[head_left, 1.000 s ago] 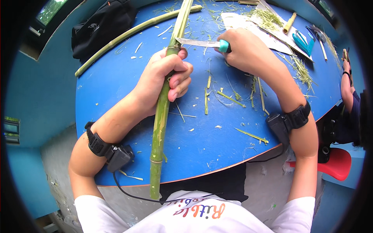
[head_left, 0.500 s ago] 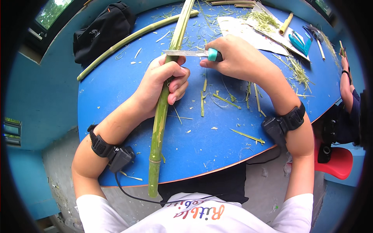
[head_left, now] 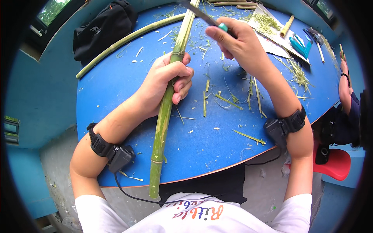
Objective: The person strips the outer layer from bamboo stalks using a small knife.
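A long green bamboo stalk [head_left: 162, 124] slants across the table from its near edge to the far side. Its upper part is pale and stripped of skin; the lower part keeps its green skin. My left hand [head_left: 169, 79] is wrapped round it just below a joint. In my right hand [head_left: 241, 42] is a knife [head_left: 200, 13] with a teal and black handle. The blade points up and left, crossing the stripped upper stretch near the top of the view; whether it touches the stalk I cannot tell.
Another long stalk [head_left: 128, 40] lies at the left beside a black bag [head_left: 103, 31]. Green shavings and slivers [head_left: 229, 101] litter the blue table [head_left: 124, 97]. Teal pruning shears [head_left: 300, 46] and a short bamboo piece [head_left: 286, 25] lie at the far right, near another person's arm [head_left: 344, 83].
My right hand has moved up and slightly right; the knife has gone from lying across the stalk by my left hand to slanting over its far part. My left hand keeps its grip.
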Available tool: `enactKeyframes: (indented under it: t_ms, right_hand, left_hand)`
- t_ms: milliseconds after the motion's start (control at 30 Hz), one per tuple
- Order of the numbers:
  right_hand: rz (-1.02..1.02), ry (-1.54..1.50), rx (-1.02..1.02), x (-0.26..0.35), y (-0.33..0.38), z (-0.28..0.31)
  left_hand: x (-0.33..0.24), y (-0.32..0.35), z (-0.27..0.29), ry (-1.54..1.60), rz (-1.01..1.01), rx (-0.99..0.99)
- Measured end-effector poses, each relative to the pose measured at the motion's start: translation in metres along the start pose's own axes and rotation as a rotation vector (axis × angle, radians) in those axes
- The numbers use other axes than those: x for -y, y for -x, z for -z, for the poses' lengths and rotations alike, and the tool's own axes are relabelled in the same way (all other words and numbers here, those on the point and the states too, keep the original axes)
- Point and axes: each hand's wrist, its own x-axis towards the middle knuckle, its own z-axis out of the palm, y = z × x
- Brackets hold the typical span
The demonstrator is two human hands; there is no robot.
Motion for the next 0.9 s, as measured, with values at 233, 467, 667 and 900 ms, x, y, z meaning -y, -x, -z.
enactKeyframes:
  t_ms: [233, 467, 667, 900]
  right_hand:
    - [-0.022, -0.207, -0.088, -0.008, -0.006, 0.004]
    - [0.074, -0.333, 0.007, -0.027, -0.011, -0.006]
    - [-0.137, -0.053, 0.113, -0.014, 0.002, 0.011]
    - [0.031, 0.154, 0.153, -0.019, -0.002, -0.011]
  left_hand:
    - [-0.001, 0.0, 0.002, -0.003, 0.006, 0.015]
    - [0.002, 0.002, 0.003, -0.028, -0.002, -0.06]
    - [-0.001, -0.003, -0.003, 0.027, -0.017, -0.023]
    - [0.007, 0.001, 0.011, 0.089, -0.033, -0.085]
